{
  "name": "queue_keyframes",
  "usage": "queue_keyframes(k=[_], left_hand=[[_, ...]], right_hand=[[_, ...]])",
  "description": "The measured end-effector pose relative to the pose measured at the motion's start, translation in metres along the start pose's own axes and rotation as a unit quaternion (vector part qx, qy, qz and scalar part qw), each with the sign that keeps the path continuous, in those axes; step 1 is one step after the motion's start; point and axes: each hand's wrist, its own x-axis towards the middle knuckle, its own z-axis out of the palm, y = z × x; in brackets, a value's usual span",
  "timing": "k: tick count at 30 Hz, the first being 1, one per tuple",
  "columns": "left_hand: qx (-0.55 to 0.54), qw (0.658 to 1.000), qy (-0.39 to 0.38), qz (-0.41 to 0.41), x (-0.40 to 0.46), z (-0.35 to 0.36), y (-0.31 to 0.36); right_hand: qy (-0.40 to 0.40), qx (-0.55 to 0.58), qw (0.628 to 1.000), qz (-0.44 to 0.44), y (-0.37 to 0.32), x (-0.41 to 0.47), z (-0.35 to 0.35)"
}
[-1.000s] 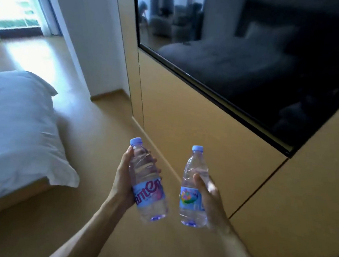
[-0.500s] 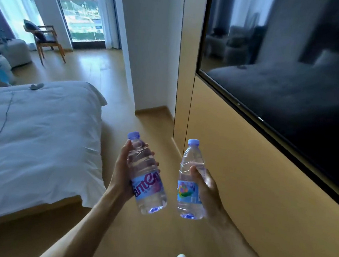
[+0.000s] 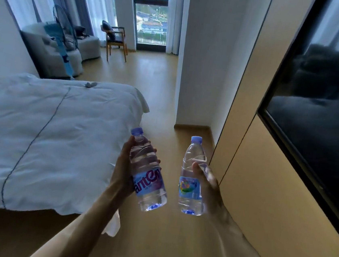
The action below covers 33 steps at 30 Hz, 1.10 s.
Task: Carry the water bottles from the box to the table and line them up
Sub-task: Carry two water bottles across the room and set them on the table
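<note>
I hold two clear water bottles with blue caps out in front of me over the wooden floor. My left hand (image 3: 122,169) grips the left bottle (image 3: 148,174), which leans to the left and bears a blue label with purple letters. My right hand (image 3: 210,186) grips the right bottle (image 3: 191,177) from its right side; that bottle stands nearly upright and has a colourful label. Neither the box nor the table is in view.
A bed with a white duvet (image 3: 47,135) fills the left side. On the right runs a beige wall panel (image 3: 261,202) with a dark screen (image 3: 325,104). Ahead, the wooden floor (image 3: 155,80) leads to a wooden chair (image 3: 115,39), a grey sofa (image 3: 63,50) and a window.
The view has swung left and up, from the wall panel toward the room ahead with the sofa and chair. Both hands still hold their bottles the same way.
</note>
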Motion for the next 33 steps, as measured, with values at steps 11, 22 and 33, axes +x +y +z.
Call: queue_keyframes(k=[11,22,33], left_hand=[[-0.088,0.995,-0.051,-0.020,0.229,-0.050,0.077],[-0.051,0.998,-0.045,-0.018,0.458,-0.091,0.170],[-0.015,1.000,-0.006,0.011,0.717,-0.127,0.236]], right_hand=[[-0.033,-0.021,0.999,-0.005,-0.005,0.249,0.063],[-0.019,-0.044,0.999,-0.015,-0.036,0.476,0.128],[-0.071,-0.056,0.996,0.001,-0.056,0.756,0.165]])
